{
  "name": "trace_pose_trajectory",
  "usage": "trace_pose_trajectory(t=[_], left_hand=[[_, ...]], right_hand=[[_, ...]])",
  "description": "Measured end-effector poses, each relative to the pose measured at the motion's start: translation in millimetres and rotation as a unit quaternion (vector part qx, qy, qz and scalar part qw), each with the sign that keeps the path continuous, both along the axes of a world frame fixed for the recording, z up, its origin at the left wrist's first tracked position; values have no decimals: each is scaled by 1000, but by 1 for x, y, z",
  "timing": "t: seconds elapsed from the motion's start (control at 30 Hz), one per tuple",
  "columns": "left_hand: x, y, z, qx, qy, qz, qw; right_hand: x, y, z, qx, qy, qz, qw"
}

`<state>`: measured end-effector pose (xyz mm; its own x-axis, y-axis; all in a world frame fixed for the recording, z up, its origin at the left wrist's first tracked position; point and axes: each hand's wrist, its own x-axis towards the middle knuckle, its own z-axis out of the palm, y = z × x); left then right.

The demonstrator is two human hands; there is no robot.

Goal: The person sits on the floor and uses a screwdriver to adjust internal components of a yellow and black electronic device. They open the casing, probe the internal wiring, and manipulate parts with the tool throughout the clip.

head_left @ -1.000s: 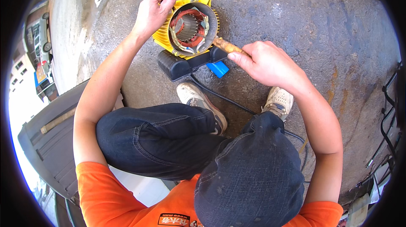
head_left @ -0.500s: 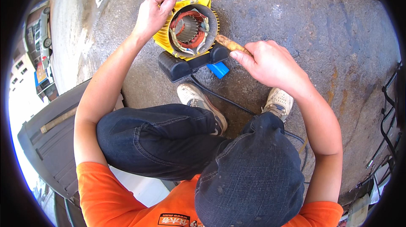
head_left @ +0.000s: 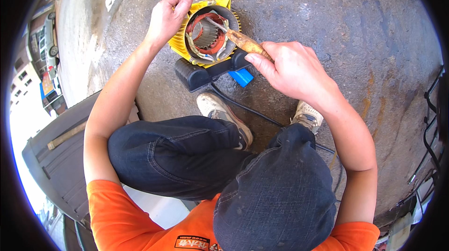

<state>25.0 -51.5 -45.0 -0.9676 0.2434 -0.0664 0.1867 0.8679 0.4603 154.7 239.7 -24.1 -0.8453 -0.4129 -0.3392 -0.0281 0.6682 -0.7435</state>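
Note:
A yellow finned electric motor housing stands on the ground ahead of my feet, its open end toward me. Inside sit red-orange windings around a ridged metal core, with pale wire leads along the lower rim. My left hand grips the housing's upper left edge, fingers curled and mostly hidden, thumb on top. My right hand is closed around the worn wooden handle of a tool with a thin metal shaft. The shaft reaches into the housing's opening, its tip at the upper windings; the exact tip shape is too small to tell.
A black two-lobed part lies against the housing's underside, with a blue piece by it. A black cable runs between my shoes. Dark panels with a wooden stick lie left; black hoses line the right.
My right hand has shifted slightly left with the wooden-handled tool. Its shaft now crosses the opening toward the upper windings. My left hand keeps its hold; the housing has barely moved.

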Motion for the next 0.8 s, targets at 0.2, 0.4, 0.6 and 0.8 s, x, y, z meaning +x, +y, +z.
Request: trace_pose_trajectory(t=[0.2,0.4,0.6,0.8], left_hand=[[-1,-1,-2,-4,3,-2,1000],[-2,-3,-2,-9,-6,3,1000],[-1,1,0,-12,-11,0,1000],[-2,-2,0,-16,-5,-1,1000]], right_hand=[[3,0,-5,-55,10,25,998],[3,-1,-5,-80,-1,50,995],[-18,-2,9,-82,-58,23,995],[-48,-1,13,-62,-39,9,997]])
